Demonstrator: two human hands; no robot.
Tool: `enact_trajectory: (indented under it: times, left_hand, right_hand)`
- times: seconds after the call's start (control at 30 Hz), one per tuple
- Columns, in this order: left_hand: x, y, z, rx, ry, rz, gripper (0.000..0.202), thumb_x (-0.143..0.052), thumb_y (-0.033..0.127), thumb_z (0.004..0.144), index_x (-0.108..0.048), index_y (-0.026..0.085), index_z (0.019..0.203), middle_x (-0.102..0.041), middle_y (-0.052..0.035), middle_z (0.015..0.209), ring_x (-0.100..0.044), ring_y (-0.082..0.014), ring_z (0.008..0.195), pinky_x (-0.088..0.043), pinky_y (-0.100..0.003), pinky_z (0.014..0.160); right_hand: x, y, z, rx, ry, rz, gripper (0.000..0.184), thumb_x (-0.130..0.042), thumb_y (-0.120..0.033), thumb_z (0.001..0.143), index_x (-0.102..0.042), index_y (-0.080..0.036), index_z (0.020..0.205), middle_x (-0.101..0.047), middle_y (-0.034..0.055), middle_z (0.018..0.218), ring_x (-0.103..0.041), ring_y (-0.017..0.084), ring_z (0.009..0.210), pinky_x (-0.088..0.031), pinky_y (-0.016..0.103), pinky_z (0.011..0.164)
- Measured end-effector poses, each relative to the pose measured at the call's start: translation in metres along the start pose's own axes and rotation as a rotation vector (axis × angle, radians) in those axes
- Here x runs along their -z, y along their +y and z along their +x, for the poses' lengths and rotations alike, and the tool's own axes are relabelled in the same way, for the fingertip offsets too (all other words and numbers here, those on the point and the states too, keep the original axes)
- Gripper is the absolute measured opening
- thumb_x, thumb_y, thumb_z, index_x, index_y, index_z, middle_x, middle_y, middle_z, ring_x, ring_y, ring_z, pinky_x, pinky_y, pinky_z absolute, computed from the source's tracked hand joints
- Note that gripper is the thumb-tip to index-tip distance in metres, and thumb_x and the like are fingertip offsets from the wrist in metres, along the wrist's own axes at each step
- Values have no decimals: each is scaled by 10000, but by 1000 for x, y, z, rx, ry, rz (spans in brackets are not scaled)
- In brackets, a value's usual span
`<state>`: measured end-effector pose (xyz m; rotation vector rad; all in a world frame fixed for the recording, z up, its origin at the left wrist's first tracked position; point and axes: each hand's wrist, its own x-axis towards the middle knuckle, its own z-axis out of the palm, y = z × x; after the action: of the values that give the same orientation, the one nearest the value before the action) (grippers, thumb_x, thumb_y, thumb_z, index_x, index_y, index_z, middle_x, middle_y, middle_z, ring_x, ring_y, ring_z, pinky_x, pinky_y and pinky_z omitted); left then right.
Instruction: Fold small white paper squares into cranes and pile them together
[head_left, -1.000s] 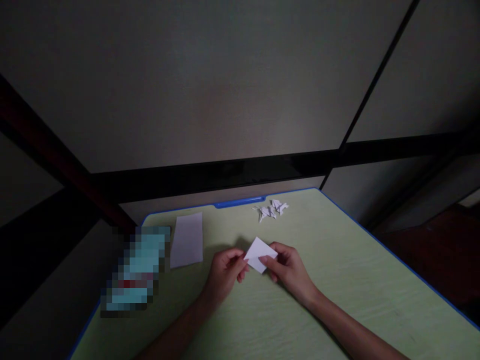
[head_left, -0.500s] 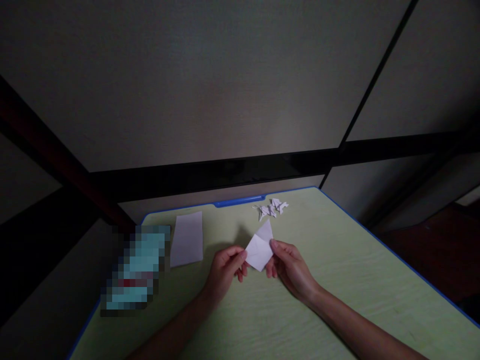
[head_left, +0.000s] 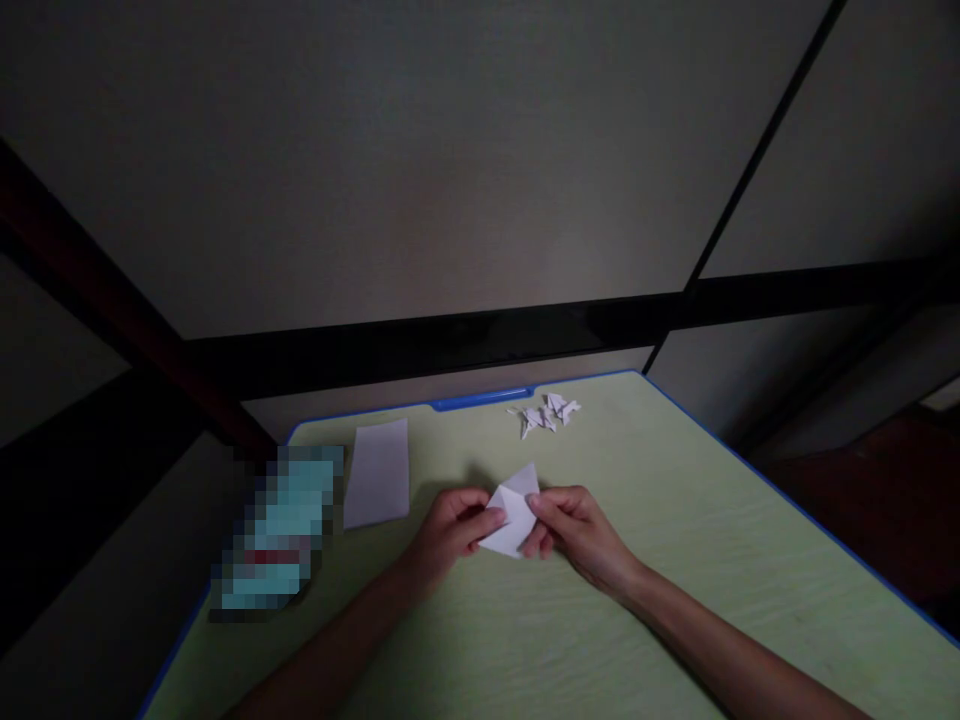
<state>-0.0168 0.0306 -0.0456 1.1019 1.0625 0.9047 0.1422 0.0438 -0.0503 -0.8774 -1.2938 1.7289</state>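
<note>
"Edges and room?"

"A blue rim (head_left: 484,400) bounds the green tabletop (head_left: 735,570), whose widest stretch runs right of the right hand (head_left: 574,520). Paper figures (head_left: 547,413) lie near the far edge; a white sheet (head_left: 377,475) lies left of the left hand (head_left: 457,530)."

"Hands?"

"Folded paper (head_left: 516,533) is held between them. Left thumb and fingers pinch its left side, the right ones its right. Both forearms angle inward."
</note>
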Motion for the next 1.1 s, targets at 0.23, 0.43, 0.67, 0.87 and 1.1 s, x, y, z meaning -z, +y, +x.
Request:
enact_trajectory:
  times: [0.23, 0.43, 0.67, 0.87, 1.1]
  left_hand:
    - [-4, 2, 0, -39, 58, 9, 283, -619, 380, 540, -530, 119, 479, -357, 68, 366, -262, -31, 346, -146, -186, 349]
    - [0, -4, 5, -29, 118, -148, 307, -599, 413, 565, -495, 129, 512, -331, 79, 370, -231, -24, 337, -122, -177, 341]
    - [0, -6, 6, -34, 152, -194, 290, -615, 401, 557, -517, 128, 564, -360, 74, 406, -272, -24, 346, -162, -169, 349]
    - [1, -8, 8, -58, 107, -181, 259, -611, 367, 578, -519, 125, 587, -377, 77, 408, -257, -16, 333, -138, -166, 336]
    - [4, -10, 8, -36, 76, -214, 224, -613, 326, 589, -544, 115, 621, -433, 56, 441, -299, -15, 344, -156, -160, 337]
  right_hand:
    - [-7, -5, -1, 39, 1, -20, 196, -684, -248, 539, -571, -104, 611, -515, -48, 498, -419, 49, 450, -316, 170, 446]
    - [0, -6, -2, 10, -127, 24, 172, -668, -241, 567, -555, -114, 588, -482, -55, 510, -397, 47, 467, -285, 176, 462]
    - [2, -8, -3, -9, -135, -1, 171, -637, -276, 609, -597, -114, 568, -509, -44, 503, -396, 51, 468, -277, 190, 483]
    - [5, -5, -2, 7, -137, 17, 179, -617, -269, 639, -596, -112, 554, -489, -47, 475, -370, 40, 441, -248, 180, 451]
    - [3, -7, -2, 12, -143, 79, 102, -640, -221, 618, -626, -124, 649, -530, -38, 531, -391, 33, 453, -262, 164, 439]
